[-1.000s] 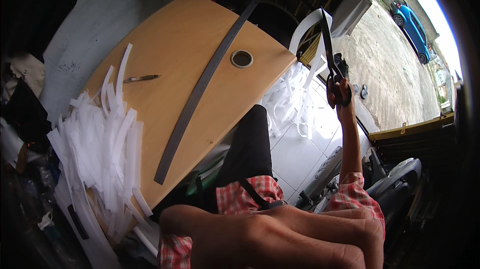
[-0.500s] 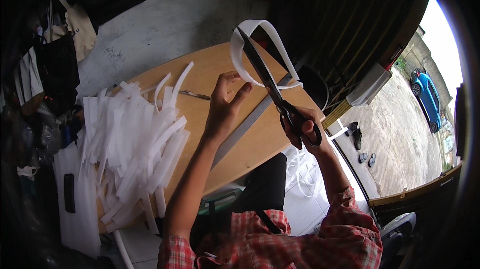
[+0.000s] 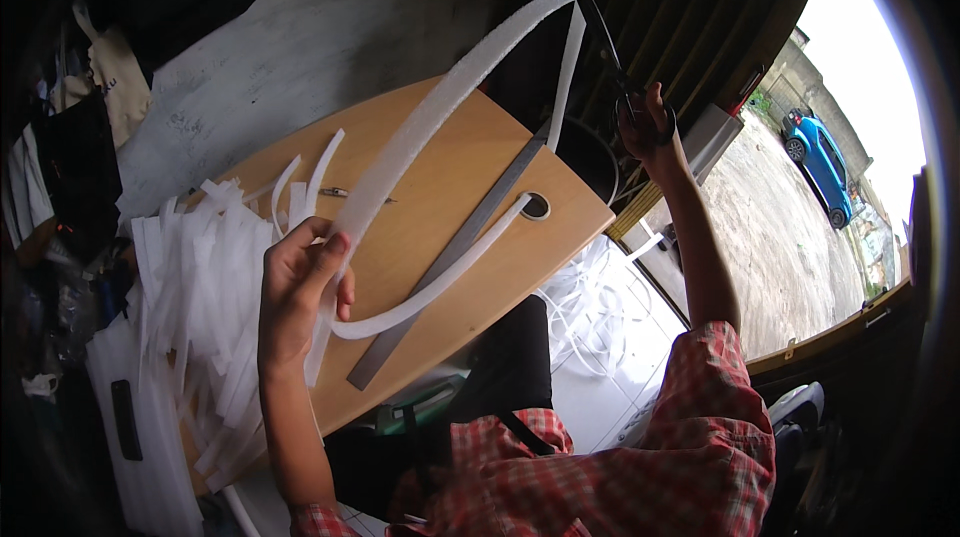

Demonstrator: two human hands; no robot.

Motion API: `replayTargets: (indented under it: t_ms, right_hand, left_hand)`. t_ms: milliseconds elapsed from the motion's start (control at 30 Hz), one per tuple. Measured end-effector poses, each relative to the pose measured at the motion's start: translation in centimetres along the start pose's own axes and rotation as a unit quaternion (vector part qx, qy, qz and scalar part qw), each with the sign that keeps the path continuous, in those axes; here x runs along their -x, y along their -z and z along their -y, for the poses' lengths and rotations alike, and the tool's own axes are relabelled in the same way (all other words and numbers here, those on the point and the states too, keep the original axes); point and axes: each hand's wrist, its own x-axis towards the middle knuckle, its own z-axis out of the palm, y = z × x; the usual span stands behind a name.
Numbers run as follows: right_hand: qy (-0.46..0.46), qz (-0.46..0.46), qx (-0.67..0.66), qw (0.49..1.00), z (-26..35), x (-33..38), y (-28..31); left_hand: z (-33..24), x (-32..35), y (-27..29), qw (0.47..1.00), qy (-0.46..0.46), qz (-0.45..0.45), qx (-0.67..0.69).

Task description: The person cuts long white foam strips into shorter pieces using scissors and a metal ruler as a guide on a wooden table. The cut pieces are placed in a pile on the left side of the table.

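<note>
white strip (image 3: pixel 422 125) arches between hands (image 3: pixel 298 282) (image 3: pixel 645 127)

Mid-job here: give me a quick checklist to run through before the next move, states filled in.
1. Left hand grips the white strip: ok, it is held between thumb and fingers.
2. Right hand holds the scissors: ok.
3. Strip clear of the scissors: not ok, it is draped over their tip.
4. Scissor blades closed: cannot tell, they show as one thin dark line.
5. Grey bar lying on the table: ok, though white strip crosses in front of it.
6. Pen on the table: ok, partly hidden behind the strip.
</note>
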Motion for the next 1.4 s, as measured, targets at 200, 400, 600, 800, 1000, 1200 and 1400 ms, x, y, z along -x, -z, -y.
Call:
replayTargets:
  t_ms: [200,400,600,800,1000,1200,1400]
  right_hand:
    - [0.03,-0.12,0.076,0.989,0.5,-8.1,6.3]
    - [0.084,-0.192,0.215,0.954,4.2,-13.9,11.3]
    - [0.052,-0.14,0.265,0.953,5.7,-16.1,13.4]
    - [-0.067,-0.135,0.214,0.965,-1.7,-15.3,13.0]
    - [-0.39,0.015,0.097,0.916,-12.3,-10.6,15.7]
    - [-0.452,0.126,0.018,0.883,-16.6,-3.4,13.5]
    - [-0.304,0.224,-0.015,0.926,-14.0,8.4,6.4]
  left_hand:
    - [-2.6,5.7,3.5,0.989,0.02,-0.058,-0.136]
    - [-1.4,6.7,3.1,0.978,0.068,-0.102,-0.167]
    - [-0.4,6.1,3.2,0.98,0.047,-0.119,-0.152]
    - [2.1,4.8,1.3,0.981,0.115,-0.081,-0.133]
    - [8.0,2.0,-0.4,0.982,0.136,-0.063,-0.116]
    - [11.1,-1.3,-1.6,0.982,0.122,-0.047,-0.134]
    - [13.4,-6.8,-3.1,0.976,0.067,-0.033,-0.205]
